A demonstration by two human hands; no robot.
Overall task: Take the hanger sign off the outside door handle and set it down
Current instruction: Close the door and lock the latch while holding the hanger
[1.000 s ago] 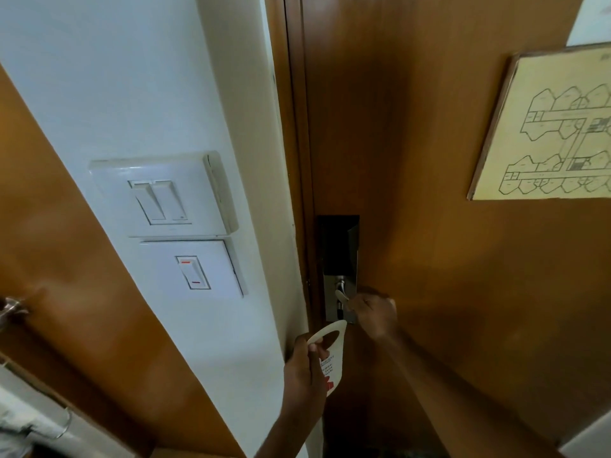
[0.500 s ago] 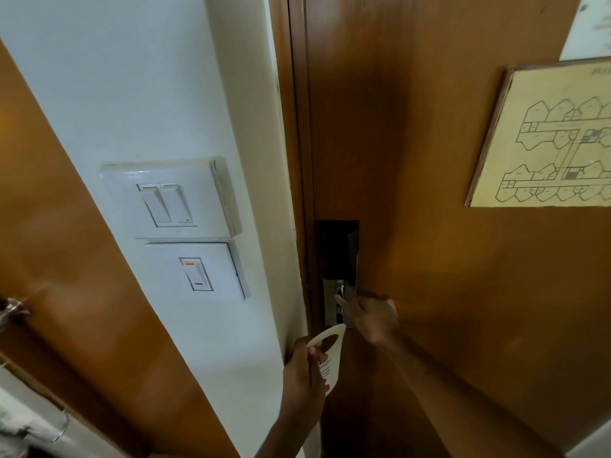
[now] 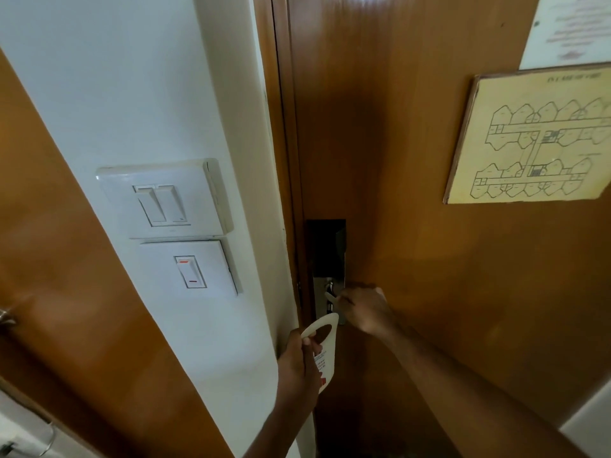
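Note:
A white hanger sign with a cut-out loop and red print is held upright in my left hand, just below and left of the lock plate. My right hand is closed around the metal door handle on the wooden door. The door stands shut against its frame. Most of the handle is hidden under my fingers.
White wall strip with a double light switch and a single switch to the left. Another wooden door with a knob at far left. A framed floor plan and a paper notice hang on the door.
The view has shifted slightly up and right. Both hands stay where they were, the sign still in my left hand and my right hand still on the handle.

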